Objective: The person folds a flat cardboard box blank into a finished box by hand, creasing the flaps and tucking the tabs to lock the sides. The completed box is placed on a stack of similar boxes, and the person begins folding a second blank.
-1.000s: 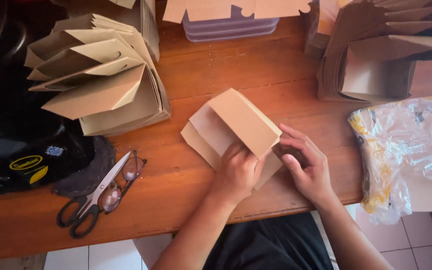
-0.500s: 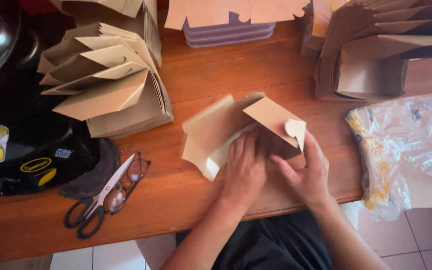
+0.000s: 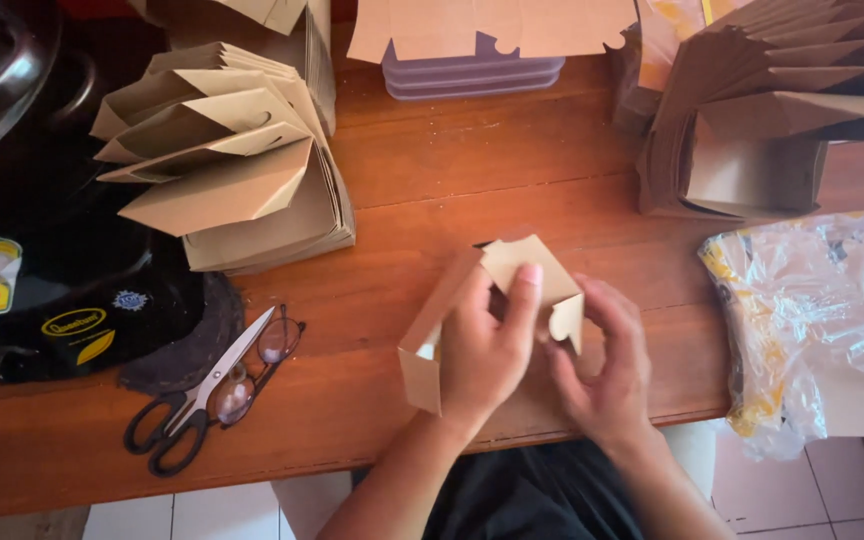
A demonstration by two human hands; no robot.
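A brown cardboard box (image 3: 444, 318), half folded, stands on the wooden table (image 3: 472, 170) near its front edge. My left hand (image 3: 482, 350) grips its middle, with the fingers pressing a flap inward. My right hand (image 3: 607, 365) holds the right side, its fingers curled by a small tabbed flap (image 3: 565, 318). The box's left wall stands upright; the inside is mostly hidden by my hands.
A stack of folded brown boxes (image 3: 232, 170) sits at the left, another stack (image 3: 752, 120) at the back right. Scissors (image 3: 197, 400) lie across a pair of glasses (image 3: 257, 365) at the front left. A clear plastic bag (image 3: 822, 320) lies right, dark bags (image 3: 62, 310) left.
The flat cardboard blank has been raised into a box shape. Both hands moved from pressing its lower edge to folding the flaps at its top and right side.
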